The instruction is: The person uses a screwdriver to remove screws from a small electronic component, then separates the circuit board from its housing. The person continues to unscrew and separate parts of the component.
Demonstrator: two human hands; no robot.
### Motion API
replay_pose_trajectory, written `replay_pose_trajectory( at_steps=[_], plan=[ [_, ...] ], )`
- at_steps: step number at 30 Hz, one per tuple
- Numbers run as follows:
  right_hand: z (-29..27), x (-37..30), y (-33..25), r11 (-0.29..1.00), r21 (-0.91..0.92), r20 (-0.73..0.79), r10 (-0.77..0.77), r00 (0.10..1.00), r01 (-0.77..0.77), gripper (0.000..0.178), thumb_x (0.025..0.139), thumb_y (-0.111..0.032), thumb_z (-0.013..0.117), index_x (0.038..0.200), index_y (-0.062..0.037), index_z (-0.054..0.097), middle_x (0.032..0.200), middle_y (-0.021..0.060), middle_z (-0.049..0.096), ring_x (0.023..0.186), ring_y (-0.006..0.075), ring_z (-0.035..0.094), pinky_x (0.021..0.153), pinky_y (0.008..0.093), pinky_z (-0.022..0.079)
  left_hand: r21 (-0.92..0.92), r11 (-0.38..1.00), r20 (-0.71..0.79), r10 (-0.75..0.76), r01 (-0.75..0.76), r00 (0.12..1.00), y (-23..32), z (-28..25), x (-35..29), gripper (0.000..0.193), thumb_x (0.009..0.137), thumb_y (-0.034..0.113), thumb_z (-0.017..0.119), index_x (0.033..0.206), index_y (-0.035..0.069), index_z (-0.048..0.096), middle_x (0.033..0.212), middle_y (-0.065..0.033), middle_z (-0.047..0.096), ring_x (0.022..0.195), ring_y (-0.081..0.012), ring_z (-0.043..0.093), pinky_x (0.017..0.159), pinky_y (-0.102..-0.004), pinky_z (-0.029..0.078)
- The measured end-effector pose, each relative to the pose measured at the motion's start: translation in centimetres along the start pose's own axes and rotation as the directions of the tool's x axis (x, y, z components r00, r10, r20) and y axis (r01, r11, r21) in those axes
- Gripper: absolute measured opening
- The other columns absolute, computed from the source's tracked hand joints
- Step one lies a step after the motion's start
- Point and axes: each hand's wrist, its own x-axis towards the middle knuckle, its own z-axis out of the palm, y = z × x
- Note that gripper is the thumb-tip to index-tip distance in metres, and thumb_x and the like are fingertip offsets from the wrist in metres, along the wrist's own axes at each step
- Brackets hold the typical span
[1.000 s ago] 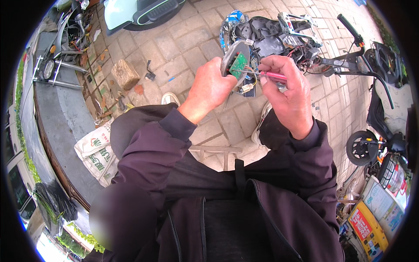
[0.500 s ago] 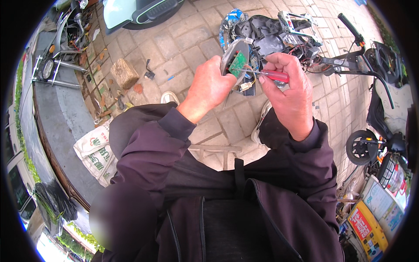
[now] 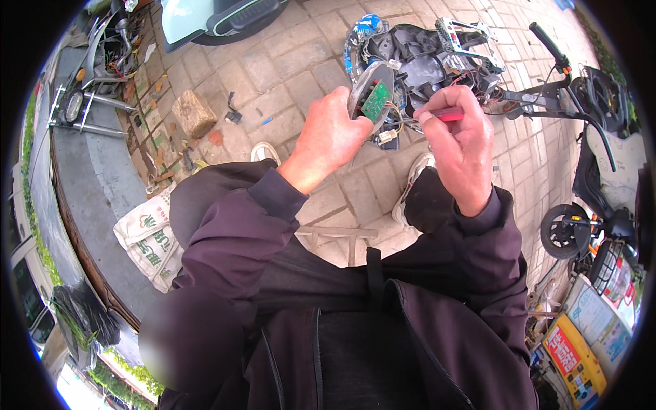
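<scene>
Head view, looking down between the person's knees: the left hand (image 3: pixel 331 130) is closed on the edge of a rounded, clear-rimmed housing (image 3: pixel 360 83), held up above the brick paving (image 3: pixel 273 72). A green circuit board (image 3: pixel 375 102) sits at the housing's open side, with thin wires (image 3: pixel 393 113) running from it and a white connector (image 3: pixel 387 137) hanging just below. The housing is tilted with the board turned rightward, probably so that the board and wires lie within easy reach of the right hand (image 3: pixel 459 140). That hand grips a red-handled screwdriver (image 3: pixel 449 115) between thumb and fingers, its shaft aimed at the wires; whether the tip touches anything cannot be told. The pinch, near the front of the handle, seems chosen for fine control.

Beyond the hands lies a partly stripped scooter body (image 3: pixel 424 68). As for writing, a white cloth bag (image 3: pixel 147 236) bears green and red print, and a yellow case (image 3: pixel 588 374) carries pale characters on a red panel. No lettering can be made out on the board or screwdriver.
</scene>
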Motion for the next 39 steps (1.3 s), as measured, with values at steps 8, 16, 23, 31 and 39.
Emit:
replay_pose_trajectory(
  at_steps=[8,16,23,31,39],
  plan=[
    [1.5,0.2,1.3,0.998,-0.046,0.243,-0.024,0.97,0.036,0.014,0.102,-0.004,0.06,0.115,0.0001,0.06,0.087,0.0172,0.068,0.077,0.0354,0.068,0.071,0.043,0.053,-0.081,0.997,0.035,-0.001,0.004,0.999,-0.3,0.3,0.0,0.03,0.082,0.016,0.068,0.095,-0.01,0.063,0.089,-0.0332,0.071,0.087,-0.0471,0.073,0.078,-0.0502,0.055],
    [3.2,0.3,2.0,0.948,-0.213,0.129,-0.214,0.968,0.238,0.012,0.089,-0.004,0.077,0.101,-0.008,0.076,0.093,0.0098,0.071,0.078,0.0325,0.072,0.067,0.0399,0.057,-0.068,0.998,0.122,-0.008,0.016,0.993,-0.4,0.2,-0.1,0.03,0.082,0.017,0.069,0.094,-0.01,0.064,0.089,-0.0332,0.07,0.087,-0.045,0.074,0.076,-0.048,0.055],
    [3.9,0.5,2.5,0.922,-0.269,0.125,-0.253,0.959,0.279,0.012,0.085,-0.006,0.08,0.096,-0.0087,0.076,0.093,0.0076,0.07,0.078,0.0319,0.072,0.067,0.0399,0.058,-0.123,0.992,0.125,0.024,-0.008,0.992,-0.3,0.3,-0.4,0.032,0.083,0.019,0.072,0.093,-0.01,0.065,0.089,-0.033,0.07,0.089,-0.0444,0.075,0.076,-0.048,0.055],
    [3.6,1.0,2.4,0.83,-0.319,0.238,-0.397,0.886,0.458,0.015,0.084,0.005,0.075,0.092,-0.0058,0.069,0.09,0.0081,0.067,0.076,0.0307,0.07,0.063,0.0376,0.056,-0.145,0.989,0.197,0.056,-0.028,0.979,-1.3,0.4,-0.1,0.032,0.082,0.02,0.074,0.091,-0.01,0.066,0.085,-0.0306,0.07,0.083,-0.039,0.075,0.074,-0.0471,0.054],
    [3.2,1.3,2.8,0.824,-0.309,0.334,-0.373,0.866,0.475,0.016,0.081,0.004,0.074,0.091,-0.0062,0.067,0.087,0.0094,0.065,0.078,0.0337,0.068,0.066,0.0396,0.056,-0.196,0.981,0.244,0.048,0.0,0.969,-1.5,0.4,-0.3,0.032,0.082,0.02,0.076,0.088,-0.009,0.067,0.081,-0.028,0.068,0.076,-0.0298,0.07,0.072,-0.0448,0.052]
  ],
)
